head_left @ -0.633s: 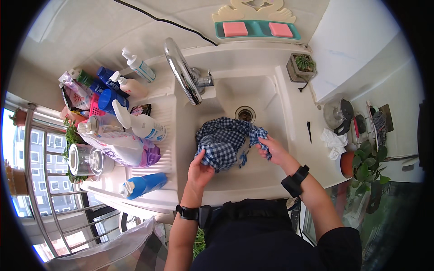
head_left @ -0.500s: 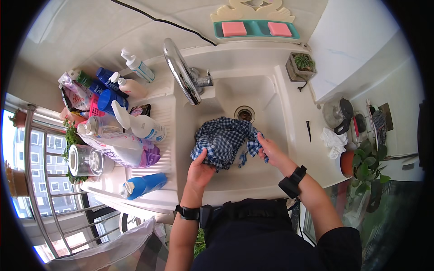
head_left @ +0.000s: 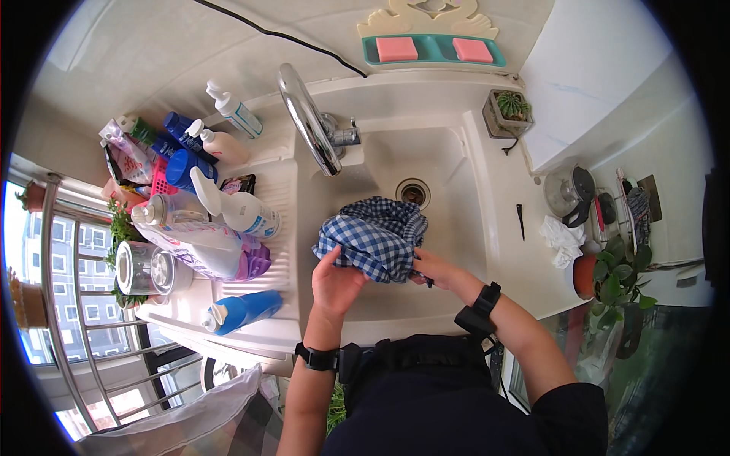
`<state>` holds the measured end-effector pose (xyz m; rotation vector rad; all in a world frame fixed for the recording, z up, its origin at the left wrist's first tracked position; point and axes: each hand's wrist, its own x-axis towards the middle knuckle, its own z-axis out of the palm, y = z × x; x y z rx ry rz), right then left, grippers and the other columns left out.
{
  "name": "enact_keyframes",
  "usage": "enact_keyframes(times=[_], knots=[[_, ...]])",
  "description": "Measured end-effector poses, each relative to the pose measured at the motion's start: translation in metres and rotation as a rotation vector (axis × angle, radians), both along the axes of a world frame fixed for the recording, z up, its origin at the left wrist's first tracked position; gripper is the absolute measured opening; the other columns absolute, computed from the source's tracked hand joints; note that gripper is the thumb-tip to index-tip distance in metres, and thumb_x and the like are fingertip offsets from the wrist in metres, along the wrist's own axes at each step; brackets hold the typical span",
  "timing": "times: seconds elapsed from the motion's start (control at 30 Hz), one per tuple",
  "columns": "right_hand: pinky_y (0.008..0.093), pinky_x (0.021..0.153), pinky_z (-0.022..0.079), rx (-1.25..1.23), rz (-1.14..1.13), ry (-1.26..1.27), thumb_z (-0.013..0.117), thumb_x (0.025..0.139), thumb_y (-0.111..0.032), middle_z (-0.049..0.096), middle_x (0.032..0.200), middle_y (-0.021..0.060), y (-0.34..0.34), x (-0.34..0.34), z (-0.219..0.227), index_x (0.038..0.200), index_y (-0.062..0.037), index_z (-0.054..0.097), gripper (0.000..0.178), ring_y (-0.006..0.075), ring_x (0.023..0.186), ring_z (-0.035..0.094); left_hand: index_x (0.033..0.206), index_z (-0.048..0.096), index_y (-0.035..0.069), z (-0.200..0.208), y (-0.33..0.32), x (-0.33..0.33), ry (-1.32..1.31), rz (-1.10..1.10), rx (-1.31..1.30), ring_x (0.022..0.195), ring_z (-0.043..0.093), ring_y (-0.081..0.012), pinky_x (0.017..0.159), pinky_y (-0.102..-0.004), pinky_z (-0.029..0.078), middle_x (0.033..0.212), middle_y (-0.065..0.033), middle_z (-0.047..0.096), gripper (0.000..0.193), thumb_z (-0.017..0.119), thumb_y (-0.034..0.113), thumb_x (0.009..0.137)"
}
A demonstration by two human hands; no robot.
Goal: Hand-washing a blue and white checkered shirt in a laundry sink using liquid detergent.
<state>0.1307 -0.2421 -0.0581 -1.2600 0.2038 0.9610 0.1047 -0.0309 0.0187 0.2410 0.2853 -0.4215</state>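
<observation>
At sink [head_left: 456, 243], bunched checked cloth [head_left: 372, 237], long axis roughly left-right.

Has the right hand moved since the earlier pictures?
Yes: judged against the drain, the right hand has shifted left and toward the person.

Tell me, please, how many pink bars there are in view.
2: a left pink bar and a right pink bar, side by side in the teal tray beyond the sink. Others might be hidden among the crowded bottles.
</observation>
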Motion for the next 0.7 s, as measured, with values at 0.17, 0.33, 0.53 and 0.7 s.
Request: enact_keyframes(times=[0.17,0.33,0.53,0.7], knots=[[0.0203,0.051,0.04,-0.032,-0.037,-0.21,0.05,0.081,-0.013,0.058,0.081,0.0024,0.011,-0.004,0.001,0.106,-0.0028,0.048,0.027,0.0082,0.062,0.052,0.114,0.042,0.003,-0.034,0.001,0.002,-0.127,0.144,0.375,0.104,0.046,-0.0229,0.09,-0.0392,0.034,0.113,-0.0108,0.049,0.036,0.05,0.018,0.082],[0.0222,0.058,0.047,0.281,-0.32,0.091,0.048,0.087,-0.017,0.059,0.089,0.0021,0.021,0.007,0.048,0.105,-0.0062,0.051,0.021,0.0077,0.071,0.057,0.122,0.038,0.011,-0.059,-0.013,-0.011,0.045,-0.135,0.461,0.113,0.038,-0.0178,0.096,-0.038,0.026,0.12,-0.0034,0.044,0.052,0.056,0.035,0.08],[0.0173,0.038,0.031,0.341,-0.331,0.095,0.046,0.089,-0.019,0.05,0.064,-0.0029,0.021,0.02,0.05,0.088,-0.0101,0.05,0.01,0.0034,0.044,0.041,0.117,0.044,0.004,-0.041,-0.034,-0.019,-0.12,-0.506,0.683,0.104,0.045,-0.0117,0.088,-0.0257,0.033,0.111,-0.0008,0.051,0.047,0.06,0.029,0.08],[0.0182,0.039,0.03,0.347,-0.497,0.079,0.049,0.086,-0.016,0.048,0.059,-0.0038,0.005,0.028,0.042,0.082,-0.0104,0.05,0.007,0.0032,0.04,0.037,0.105,0.054,0.004,-0.04,-0.023,-0.012,-0.02,-0.247,0.677,0.089,0.053,-0.007,0.077,-0.0218,0.041,0.096,0.0003,0.059,0.023,0.053,0.017,0.085]])
